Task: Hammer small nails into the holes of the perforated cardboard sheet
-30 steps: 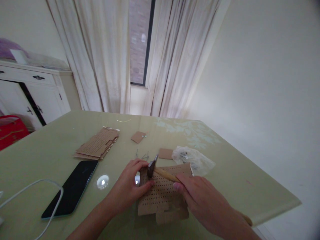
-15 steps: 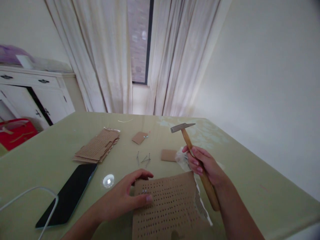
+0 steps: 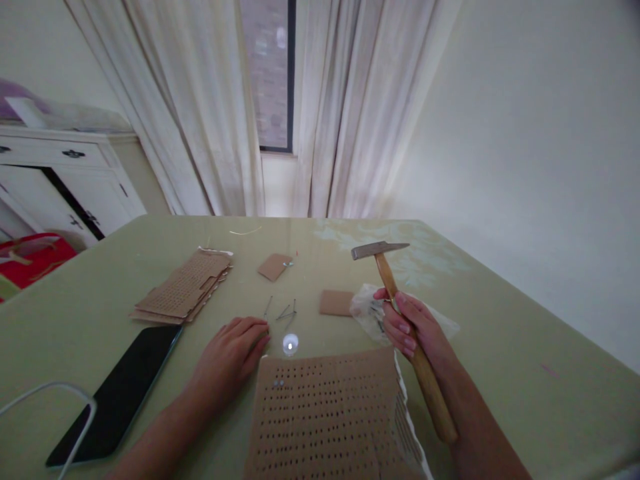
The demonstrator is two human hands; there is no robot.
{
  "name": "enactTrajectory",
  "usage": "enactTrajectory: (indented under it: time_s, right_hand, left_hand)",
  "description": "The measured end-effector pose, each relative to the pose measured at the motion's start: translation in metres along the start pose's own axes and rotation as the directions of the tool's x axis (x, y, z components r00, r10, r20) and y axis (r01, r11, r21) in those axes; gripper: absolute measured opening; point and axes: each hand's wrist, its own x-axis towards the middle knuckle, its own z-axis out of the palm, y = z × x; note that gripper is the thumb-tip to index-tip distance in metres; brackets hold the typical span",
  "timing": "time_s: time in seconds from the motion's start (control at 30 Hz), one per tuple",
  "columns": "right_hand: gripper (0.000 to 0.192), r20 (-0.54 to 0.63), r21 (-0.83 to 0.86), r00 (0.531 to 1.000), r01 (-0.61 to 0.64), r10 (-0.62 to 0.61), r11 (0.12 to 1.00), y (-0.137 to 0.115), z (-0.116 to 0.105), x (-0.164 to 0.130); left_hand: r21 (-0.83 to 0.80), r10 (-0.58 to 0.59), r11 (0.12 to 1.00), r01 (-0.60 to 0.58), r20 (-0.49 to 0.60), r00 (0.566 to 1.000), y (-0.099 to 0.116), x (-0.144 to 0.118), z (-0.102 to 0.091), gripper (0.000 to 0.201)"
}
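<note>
My right hand (image 3: 413,328) grips the wooden handle of a small hammer (image 3: 395,293), held upright with its metal head raised over the table. My left hand (image 3: 231,350) lies flat on the green table (image 3: 500,347), fingers apart, just left of a brown cardboard sheet full of small holes (image 3: 330,417) and close to a few loose nails (image 3: 283,310). Two nail heads show near the sheet's upper left corner (image 3: 278,383).
A stack of punched cardboard pieces (image 3: 183,292) lies at the left. Two small cardboard scraps (image 3: 274,265) (image 3: 336,302) and a clear plastic bag (image 3: 373,313) sit further back. A black phone (image 3: 116,393) with a white cable (image 3: 45,397) is at the near left. A white cabinet (image 3: 65,180) stands beyond.
My right hand lifted the hammer off the sheet and holds it raised. My left hand let go of the sheet's corner and slid left onto the table near the nails.
</note>
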Motion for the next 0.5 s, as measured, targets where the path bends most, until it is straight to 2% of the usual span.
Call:
enactTrajectory:
  time_s: [0.17, 0.23, 0.33, 0.5]
  right_hand:
    - [0.030, -0.031, -0.011, 0.999, 0.014, -0.014, 1.000, -0.0008, 0.0034, 0.0004]
    - [0.032, -0.036, -0.015, 0.999, 0.002, -0.002, 1.000, -0.0008, 0.0048, 0.0006]
    - [0.034, -0.038, -0.025, 0.999, -0.003, 0.002, 1.000, -0.0004, 0.0055, 0.0008]
    - [0.035, -0.053, -0.025, 0.998, 0.016, -0.017, 1.000, 0.0001, 0.0019, 0.0009]
  left_hand:
    - [0.073, -0.066, 0.995, 0.067, -0.025, 0.998, 0.0024, 0.0024, -0.0036, 0.028]
    - [0.063, -0.054, 0.997, 0.054, -0.012, 0.998, 0.0025, 0.0039, -0.0026, 0.026]
    - [-0.022, -0.048, 0.999, 0.048, 0.016, 0.999, 0.0011, 0.0047, -0.0025, 0.028]
    - [-0.243, -0.204, 0.947, 0.212, 0.058, 0.977, -0.0041, 0.0044, -0.0078, 0.027]
